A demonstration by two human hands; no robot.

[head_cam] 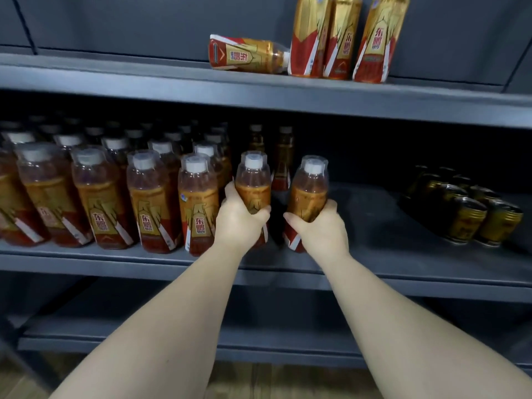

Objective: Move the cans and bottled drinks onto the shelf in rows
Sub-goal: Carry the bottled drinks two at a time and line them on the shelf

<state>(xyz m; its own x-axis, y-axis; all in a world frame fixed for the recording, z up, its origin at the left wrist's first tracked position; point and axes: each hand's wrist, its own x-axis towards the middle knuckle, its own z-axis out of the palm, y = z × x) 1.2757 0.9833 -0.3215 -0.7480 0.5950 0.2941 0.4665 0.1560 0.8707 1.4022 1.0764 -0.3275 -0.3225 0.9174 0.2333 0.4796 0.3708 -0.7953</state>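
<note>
My left hand (239, 223) grips an upright amber bottle (253, 182) with a white cap at the front of the middle shelf (403, 266). Just to its right, my right hand (319, 228) grips a second bottle (309, 191) of the same kind. Both bottles stand at the right end of several rows of identical bottles (98, 197) filling the shelf's left half. Two more bottles (283, 156) stand behind, in the dark at the back.
Several gold cans (472, 214) sit in a group at the right of the middle shelf. On the upper shelf (144, 82) three bottles (342, 38) stand upright and one (247, 54) lies on its side. A lower shelf and wooden floor show below.
</note>
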